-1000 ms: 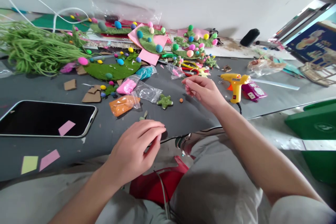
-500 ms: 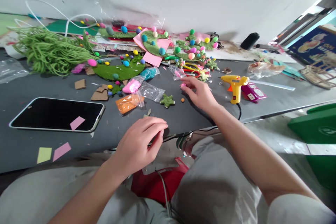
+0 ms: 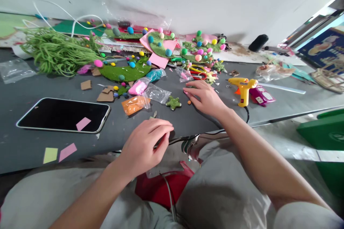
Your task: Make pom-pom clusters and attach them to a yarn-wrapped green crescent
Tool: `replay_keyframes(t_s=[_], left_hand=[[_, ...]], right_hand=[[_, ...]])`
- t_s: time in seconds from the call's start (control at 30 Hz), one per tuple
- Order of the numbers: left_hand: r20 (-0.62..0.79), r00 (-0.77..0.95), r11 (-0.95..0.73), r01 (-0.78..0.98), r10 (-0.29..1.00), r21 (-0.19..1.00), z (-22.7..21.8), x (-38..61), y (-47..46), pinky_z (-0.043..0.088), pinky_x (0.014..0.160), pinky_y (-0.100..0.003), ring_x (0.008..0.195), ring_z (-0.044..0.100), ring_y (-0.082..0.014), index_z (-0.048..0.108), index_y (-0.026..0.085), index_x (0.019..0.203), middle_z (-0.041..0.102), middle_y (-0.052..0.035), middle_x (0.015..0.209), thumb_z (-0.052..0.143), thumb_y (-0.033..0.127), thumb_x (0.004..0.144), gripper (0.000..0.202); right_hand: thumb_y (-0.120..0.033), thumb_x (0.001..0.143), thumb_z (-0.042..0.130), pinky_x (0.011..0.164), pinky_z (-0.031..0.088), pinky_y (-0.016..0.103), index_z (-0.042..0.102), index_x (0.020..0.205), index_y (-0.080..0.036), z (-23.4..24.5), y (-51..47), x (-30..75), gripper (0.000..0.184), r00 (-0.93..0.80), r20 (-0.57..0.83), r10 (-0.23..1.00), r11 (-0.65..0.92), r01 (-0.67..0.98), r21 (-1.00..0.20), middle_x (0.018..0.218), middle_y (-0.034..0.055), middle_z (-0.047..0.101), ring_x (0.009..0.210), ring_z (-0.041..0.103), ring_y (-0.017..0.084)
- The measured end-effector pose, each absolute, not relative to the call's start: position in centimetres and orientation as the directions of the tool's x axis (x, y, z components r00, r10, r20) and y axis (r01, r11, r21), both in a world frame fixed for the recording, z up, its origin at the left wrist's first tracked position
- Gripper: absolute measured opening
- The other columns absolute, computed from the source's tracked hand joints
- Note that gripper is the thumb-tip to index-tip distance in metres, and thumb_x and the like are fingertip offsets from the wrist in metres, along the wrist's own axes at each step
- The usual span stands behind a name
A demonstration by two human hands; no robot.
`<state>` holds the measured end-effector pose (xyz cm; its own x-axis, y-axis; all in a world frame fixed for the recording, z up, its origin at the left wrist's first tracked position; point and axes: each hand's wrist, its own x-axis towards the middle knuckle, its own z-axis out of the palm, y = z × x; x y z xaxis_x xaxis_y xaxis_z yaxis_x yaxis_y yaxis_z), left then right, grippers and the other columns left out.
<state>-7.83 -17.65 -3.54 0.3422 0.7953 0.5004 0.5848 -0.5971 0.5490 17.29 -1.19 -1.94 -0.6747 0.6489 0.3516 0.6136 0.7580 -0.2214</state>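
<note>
My left hand rests at the near edge of the dark table, its fingers curled together in a pinch; what they hold is hidden. My right hand lies low on the table further back, fingers bent down onto the surface with a bit of pink showing at the fingertips. A small green felt star and a tiny orange ball lie just left of it. A small clear bag with pink bits is right behind the fingers.
A black phone lies at left with a pink paper slip on it. Bags of orange and pink pompoms, green felt pieces with coloured balls, green yarn and a yellow glue gun crowd the table. Red stool below.
My right hand has come down from a raised pinch to the table surface beside the star. My left hand has hardly moved. The view has shifted slightly.
</note>
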Motion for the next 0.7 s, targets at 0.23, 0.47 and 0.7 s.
replay_keyframes(t_s=[0.23,0.47,0.7], left_hand=[[0.509,0.337,-0.600,0.585,0.792,0.546,-3.4,-7.9,-17.7,0.052,0.097,-0.035,0.107,0.070,-0.0183,0.066,0.021,0.114,0.074,-0.0051,0.116,0.059,0.007,0.095,0.025],[0.511,0.339,-0.601,0.594,0.790,0.535,-3.3,-7.8,-17.6,0.052,0.097,-0.036,0.107,0.070,-0.0190,0.066,0.021,0.112,0.074,-0.0051,0.116,0.060,0.007,0.095,0.022],[0.511,0.350,-0.607,0.599,0.785,0.522,-3.2,-7.6,-17.5,0.052,0.096,-0.035,0.106,0.070,-0.0189,0.066,0.021,0.111,0.075,-0.0047,0.115,0.059,0.008,0.096,0.021]], right_hand=[[-0.020,0.096,0.046,0.115,0.039,0.060,0.078,0.127,-0.025,-1.0,-2.4,17.6,0.045,-0.619,0.278,0.735,0.667,0.734,-0.129,0.150,0.0105,0.061,0.142,0.049,0.035],[-0.019,0.097,0.039,0.123,0.026,0.065,0.065,0.146,-0.025,-1.3,-2.0,18.0,0.056,-0.606,0.180,0.775,0.629,0.767,-0.126,0.164,0.0099,0.046,0.156,0.031,0.037],[-0.019,0.098,0.039,0.123,0.029,0.063,0.062,0.149,-0.027,-1.2,-2.6,18.0,0.057,-0.651,0.161,0.742,0.669,0.732,-0.129,0.166,0.0083,0.043,0.158,0.030,0.036]])
